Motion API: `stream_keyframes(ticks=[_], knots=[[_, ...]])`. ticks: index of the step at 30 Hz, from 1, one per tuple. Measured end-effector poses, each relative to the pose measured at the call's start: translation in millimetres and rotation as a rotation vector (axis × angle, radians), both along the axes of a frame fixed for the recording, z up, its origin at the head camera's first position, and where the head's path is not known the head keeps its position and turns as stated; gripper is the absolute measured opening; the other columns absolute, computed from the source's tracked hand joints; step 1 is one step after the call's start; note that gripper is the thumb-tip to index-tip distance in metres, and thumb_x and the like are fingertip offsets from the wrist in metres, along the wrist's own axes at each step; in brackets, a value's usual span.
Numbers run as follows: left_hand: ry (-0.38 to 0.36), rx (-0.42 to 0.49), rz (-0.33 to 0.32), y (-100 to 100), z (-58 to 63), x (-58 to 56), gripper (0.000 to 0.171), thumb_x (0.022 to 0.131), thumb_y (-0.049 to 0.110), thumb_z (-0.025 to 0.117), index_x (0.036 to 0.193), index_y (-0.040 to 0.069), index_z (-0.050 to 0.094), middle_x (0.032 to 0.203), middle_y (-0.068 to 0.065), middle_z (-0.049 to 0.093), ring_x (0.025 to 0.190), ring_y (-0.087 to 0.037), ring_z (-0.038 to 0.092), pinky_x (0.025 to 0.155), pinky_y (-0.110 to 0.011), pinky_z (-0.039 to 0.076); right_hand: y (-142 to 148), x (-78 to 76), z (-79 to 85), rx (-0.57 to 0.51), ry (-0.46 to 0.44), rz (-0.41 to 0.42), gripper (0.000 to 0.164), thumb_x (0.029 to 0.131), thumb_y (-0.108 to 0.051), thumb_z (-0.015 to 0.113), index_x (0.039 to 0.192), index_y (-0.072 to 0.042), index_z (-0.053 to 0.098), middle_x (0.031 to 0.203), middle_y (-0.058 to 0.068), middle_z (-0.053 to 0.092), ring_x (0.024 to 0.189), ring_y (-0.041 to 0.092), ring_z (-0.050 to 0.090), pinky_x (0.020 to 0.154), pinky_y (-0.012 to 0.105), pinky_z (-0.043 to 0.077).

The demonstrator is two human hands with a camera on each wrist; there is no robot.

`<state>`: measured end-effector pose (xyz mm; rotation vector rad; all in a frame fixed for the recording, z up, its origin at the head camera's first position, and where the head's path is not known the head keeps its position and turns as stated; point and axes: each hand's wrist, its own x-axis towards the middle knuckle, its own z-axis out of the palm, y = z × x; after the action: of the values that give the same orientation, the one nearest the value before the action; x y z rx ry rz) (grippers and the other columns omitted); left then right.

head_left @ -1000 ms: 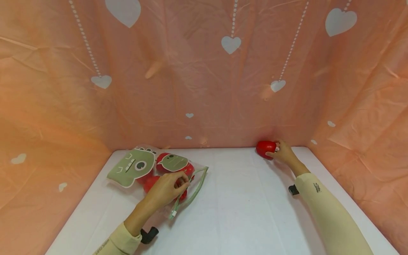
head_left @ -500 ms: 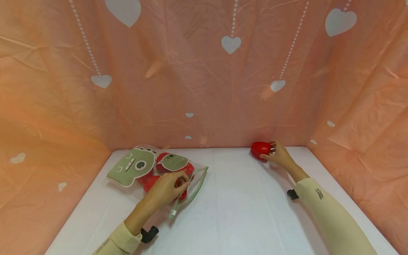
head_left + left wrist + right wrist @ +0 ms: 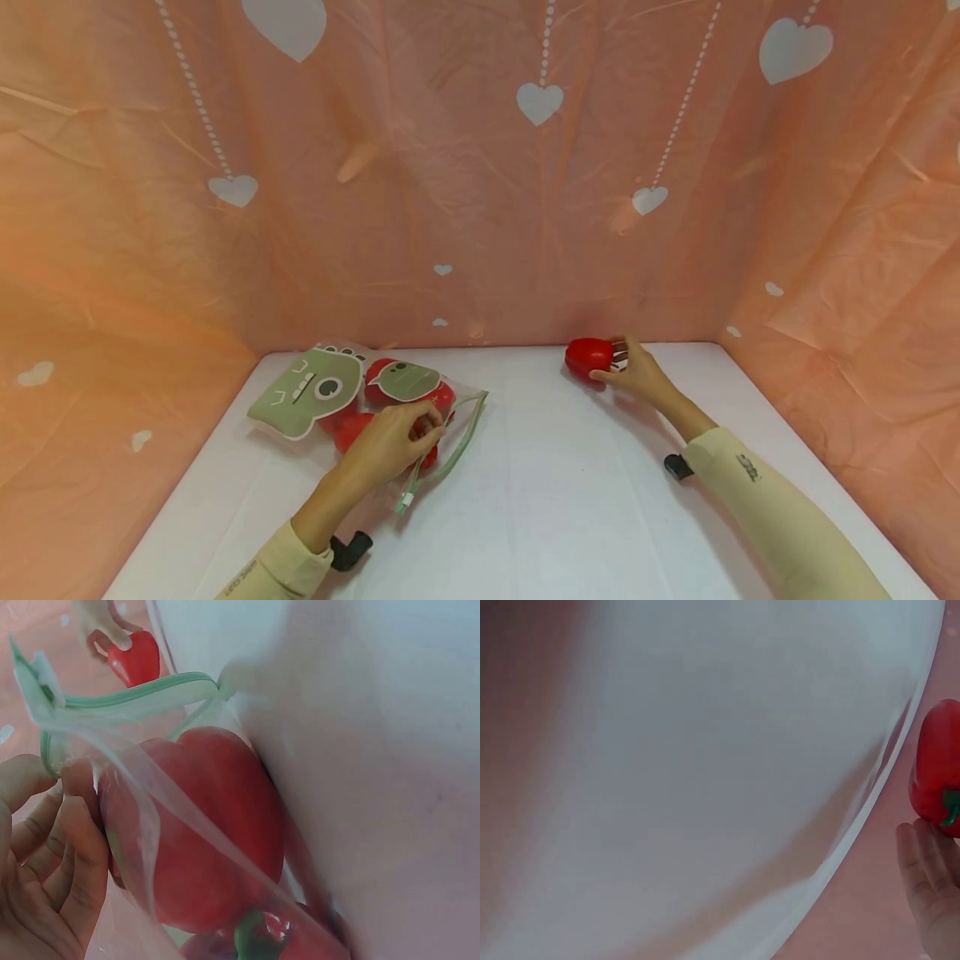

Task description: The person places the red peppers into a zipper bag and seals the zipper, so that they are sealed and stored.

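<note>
A red bell pepper (image 3: 588,357) is held by my right hand (image 3: 639,373) at the back right of the table. The right wrist view shows the same pepper (image 3: 937,761) at its right edge, with its green stem toward the fingers. My left hand (image 3: 392,443) pinches the rim of a clear zip bag (image 3: 306,390) printed with green monsters, lying at the left. Inside are several red bell peppers, one pepper (image 3: 202,832) large in the left wrist view. The bag's green zip edge (image 3: 142,694) stands apart there, its mouth open.
The white table (image 3: 555,483) stretches between the bag and the right hand. A peach curtain (image 3: 480,208) with pale hearts hangs close behind the table and along both sides. Black wrist mounts (image 3: 351,550) stick out under both sleeves.
My right hand has moved to the left along the back of the table, carrying the red bell pepper toward the bag. The left hand keeps its place on the bag's rim.
</note>
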<state>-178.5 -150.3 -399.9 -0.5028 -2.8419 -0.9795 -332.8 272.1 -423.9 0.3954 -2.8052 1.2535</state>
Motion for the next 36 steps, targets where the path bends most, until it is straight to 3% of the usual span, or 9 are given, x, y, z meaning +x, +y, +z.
stream_keyframes(ticks=[15, 32, 36], knots=[[0.012, 0.008, -0.016, -0.7, -0.3, -1.5, 0.010, 0.098, 0.018, 0.081, 0.103, 0.018, 0.072, 0.086, 0.009, 0.071, 0.076, -0.009, 0.061, 0.069, -0.023, 0.055, -25.1, 12.8, -5.4, -0.024, 0.033, 0.075, 0.076, 0.091, -0.018, 0.088, 0.147, 0.001, 0.041, 0.139, 0.028, 0.060, 0.120, 0.043, 0.062, 0.097, 0.053, 0.059], [-0.005, -0.007, 0.007, 0.5, 2.0, 0.0, 0.011, 0.097, 0.018, 0.082, 0.104, 0.018, 0.073, 0.085, 0.009, 0.069, 0.076, -0.009, 0.060, 0.068, -0.023, 0.055, -65.1, 43.7, -3.4, -0.043, 0.005, 0.166, 0.072, 0.089, -0.021, 0.090, 0.142, -0.002, 0.046, 0.133, 0.022, 0.065, 0.119, 0.038, 0.065, 0.094, 0.047, 0.061], [0.002, -0.004, -0.001, 0.6, 2.5, -0.5, 0.012, 0.097, 0.017, 0.082, 0.104, 0.017, 0.073, 0.084, 0.009, 0.069, 0.074, -0.009, 0.060, 0.068, -0.022, 0.055, -74.3, 51.9, -1.6, -0.052, 0.001, 0.190, 0.071, 0.088, -0.021, 0.091, 0.140, -0.003, 0.047, 0.131, 0.021, 0.066, 0.112, 0.034, 0.069, 0.092, 0.045, 0.062]])
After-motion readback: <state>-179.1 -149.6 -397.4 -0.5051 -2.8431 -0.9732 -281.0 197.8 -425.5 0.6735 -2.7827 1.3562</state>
